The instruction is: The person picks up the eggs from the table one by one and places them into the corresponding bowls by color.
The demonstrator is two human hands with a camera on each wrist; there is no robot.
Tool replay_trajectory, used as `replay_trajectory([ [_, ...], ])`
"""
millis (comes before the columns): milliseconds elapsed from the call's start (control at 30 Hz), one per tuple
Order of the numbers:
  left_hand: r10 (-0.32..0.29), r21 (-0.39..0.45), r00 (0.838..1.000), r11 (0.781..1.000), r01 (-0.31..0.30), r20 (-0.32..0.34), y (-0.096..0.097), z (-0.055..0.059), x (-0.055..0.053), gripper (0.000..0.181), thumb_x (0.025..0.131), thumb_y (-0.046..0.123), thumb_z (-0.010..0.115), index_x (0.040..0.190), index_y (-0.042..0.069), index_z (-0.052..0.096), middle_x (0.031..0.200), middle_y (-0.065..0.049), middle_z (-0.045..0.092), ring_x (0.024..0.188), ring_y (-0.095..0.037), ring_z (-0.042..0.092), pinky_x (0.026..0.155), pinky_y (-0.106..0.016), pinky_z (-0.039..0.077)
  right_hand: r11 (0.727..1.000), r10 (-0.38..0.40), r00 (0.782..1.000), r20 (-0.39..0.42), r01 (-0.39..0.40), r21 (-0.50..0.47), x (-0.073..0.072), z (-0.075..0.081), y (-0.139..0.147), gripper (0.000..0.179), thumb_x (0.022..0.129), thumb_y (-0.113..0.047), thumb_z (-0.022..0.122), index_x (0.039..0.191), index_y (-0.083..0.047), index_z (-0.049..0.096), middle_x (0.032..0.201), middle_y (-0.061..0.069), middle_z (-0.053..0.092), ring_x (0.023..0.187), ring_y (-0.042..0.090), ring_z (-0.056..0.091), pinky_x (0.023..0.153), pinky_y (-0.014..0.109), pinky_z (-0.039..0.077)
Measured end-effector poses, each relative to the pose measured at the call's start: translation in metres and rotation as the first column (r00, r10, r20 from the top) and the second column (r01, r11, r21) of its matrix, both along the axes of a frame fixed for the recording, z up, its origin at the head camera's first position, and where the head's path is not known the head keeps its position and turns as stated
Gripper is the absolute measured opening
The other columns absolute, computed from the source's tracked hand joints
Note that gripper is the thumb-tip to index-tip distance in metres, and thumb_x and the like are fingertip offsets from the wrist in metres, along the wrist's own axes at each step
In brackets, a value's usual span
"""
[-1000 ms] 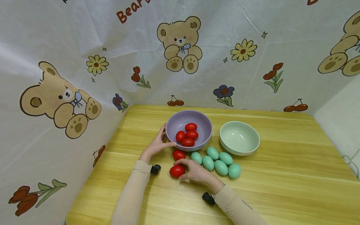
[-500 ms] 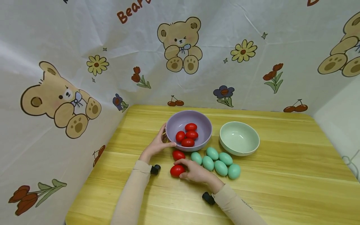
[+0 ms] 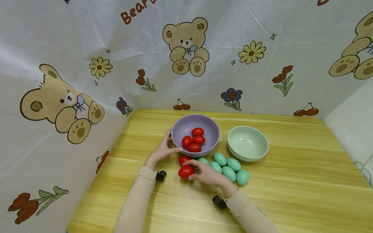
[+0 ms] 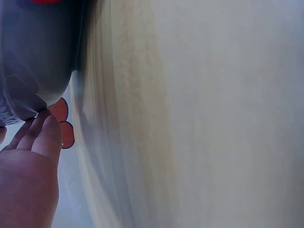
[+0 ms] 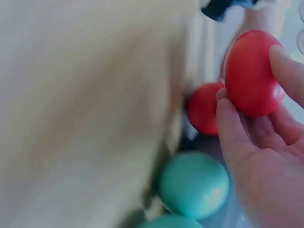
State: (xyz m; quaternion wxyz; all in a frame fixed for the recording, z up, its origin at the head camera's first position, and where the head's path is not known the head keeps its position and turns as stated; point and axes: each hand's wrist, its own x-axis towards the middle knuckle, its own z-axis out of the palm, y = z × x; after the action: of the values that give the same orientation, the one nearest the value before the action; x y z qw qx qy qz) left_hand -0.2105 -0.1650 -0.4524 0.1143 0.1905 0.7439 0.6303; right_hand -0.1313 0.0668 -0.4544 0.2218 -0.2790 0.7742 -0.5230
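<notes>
My right hand (image 3: 208, 174) pinches a glossy red egg (image 3: 186, 172) between thumb and fingers. In the right wrist view the thumb lies on one side of the held egg (image 5: 251, 73), fingers on the other. Another red egg (image 3: 183, 160) is just beyond, partly hidden by my fingers. My left hand (image 3: 159, 153) holds the left side of the purple bowl (image 3: 184, 127), thumb at its near rim. The left wrist view has its fingers (image 4: 47, 135) against the bowl's outer wall. Several red eggs (image 3: 198, 139) lie inside that bowl.
Several mint-green eggs (image 3: 229, 174) lie on the wooden table (image 3: 306, 181), right of my right hand. Behind them stands a pale green bowl (image 3: 247, 142) with nothing in it. A bear-print cloth (image 3: 221, 38) borders the table at the back and left.
My right hand has moved slightly away from me and to the right, bringing the red egg along and up. The left hand and the purple bowl have stayed in place.
</notes>
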Motion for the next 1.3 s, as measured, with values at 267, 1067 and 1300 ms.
replay_trajectory([
  [267, 0.034, -0.022, 0.999, 0.999, -0.034, 0.005, -0.004, -0.021, -0.010, 0.103, 0.077, 0.013, 0.077, 0.150, 0.020, 0.005, 0.149, -0.014, 0.017, 0.132, -0.036, 0.026, 0.107, -0.043, 0.024, 0.999, -0.013, 0.999, -0.048, 0.010, -0.053, -0.015, 0.023, 0.016, 0.046, 0.086, -0.006, 0.064, 0.130, -0.008, 0.051, 0.128, 0.005, 0.051, 0.117, 0.024, 0.047, 0.098, 0.045, 0.038],
  [1067, 0.008, -0.030, 0.999, 1.000, -0.007, 0.036, -0.001, 0.003, 0.002, 0.103, 0.079, 0.010, 0.074, 0.149, 0.011, -0.001, 0.149, -0.023, 0.009, 0.133, -0.043, 0.018, 0.107, -0.046, 0.020, 0.981, -0.162, 0.983, 0.088, 0.170, -0.090, -0.064, 0.054, 0.039, 0.052, 0.088, -0.008, 0.061, 0.136, -0.002, 0.042, 0.130, 0.020, 0.046, 0.112, 0.037, 0.048, 0.089, 0.040, 0.046],
  [1300, 0.012, -0.025, 0.999, 1.000, -0.011, 0.039, 0.000, 0.003, 0.003, 0.103, 0.079, 0.009, 0.074, 0.149, 0.011, -0.001, 0.150, -0.023, 0.009, 0.133, -0.042, 0.018, 0.107, -0.046, 0.020, 0.983, -0.185, 0.979, 0.090, 0.185, 0.007, -0.081, 0.053, 0.038, 0.049, 0.086, -0.005, 0.061, 0.133, -0.003, 0.047, 0.128, 0.018, 0.047, 0.110, 0.036, 0.048, 0.088, 0.039, 0.047],
])
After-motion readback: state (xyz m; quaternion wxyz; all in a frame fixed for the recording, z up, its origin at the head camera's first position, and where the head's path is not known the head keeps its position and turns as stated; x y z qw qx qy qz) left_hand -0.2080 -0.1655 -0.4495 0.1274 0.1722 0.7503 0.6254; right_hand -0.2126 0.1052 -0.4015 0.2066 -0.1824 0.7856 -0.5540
